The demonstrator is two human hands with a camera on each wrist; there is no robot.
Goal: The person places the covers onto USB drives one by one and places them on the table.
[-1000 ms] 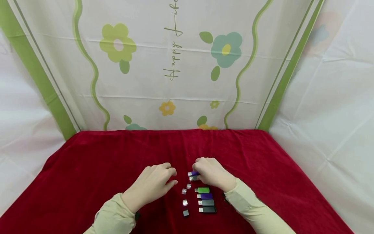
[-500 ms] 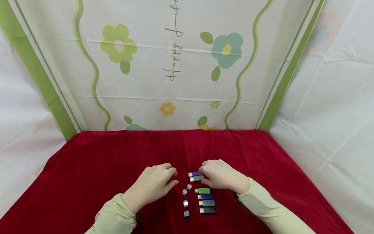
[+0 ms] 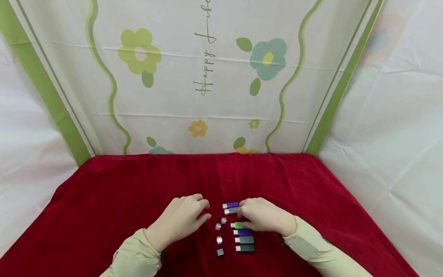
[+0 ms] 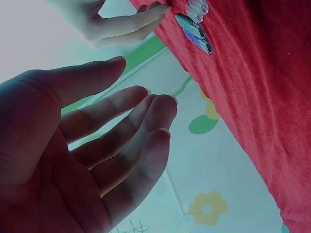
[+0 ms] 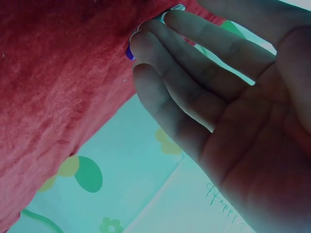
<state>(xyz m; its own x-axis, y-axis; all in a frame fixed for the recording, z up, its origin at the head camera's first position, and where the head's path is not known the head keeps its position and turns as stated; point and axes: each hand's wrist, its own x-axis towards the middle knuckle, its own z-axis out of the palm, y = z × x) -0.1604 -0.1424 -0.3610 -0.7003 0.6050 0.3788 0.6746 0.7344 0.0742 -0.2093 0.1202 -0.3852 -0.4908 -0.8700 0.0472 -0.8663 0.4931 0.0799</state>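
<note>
My right hand (image 3: 266, 214) hovers over the USB sticks, thumb at the green USB stick (image 3: 236, 225), part of which it hides. Its fingertips lie beside the capped grey USB stick (image 3: 231, 211); a capped purple USB stick (image 3: 232, 205) lies just behind that one. In the right wrist view the fingers (image 5: 184, 68) look fairly straight, with nothing held. To the left of the sticks my left hand (image 3: 183, 217) hangs loosely curled and holds nothing. Three uncapped sticks, purple (image 3: 243, 232), grey (image 3: 245, 240) and black (image 3: 246, 248), form a column nearer me.
Left of the sticks lie a clear cap (image 3: 223, 220), two more clear caps and a dark cap (image 3: 220, 252). Everything rests on a red cloth (image 3: 145, 181). A white flowered curtain (image 3: 221, 96) stands behind, with white sheets at the sides.
My right hand has let go of the capped grey stick, drawn back to the right, then come nearer me, over the green stick. My left hand has stayed put.
</note>
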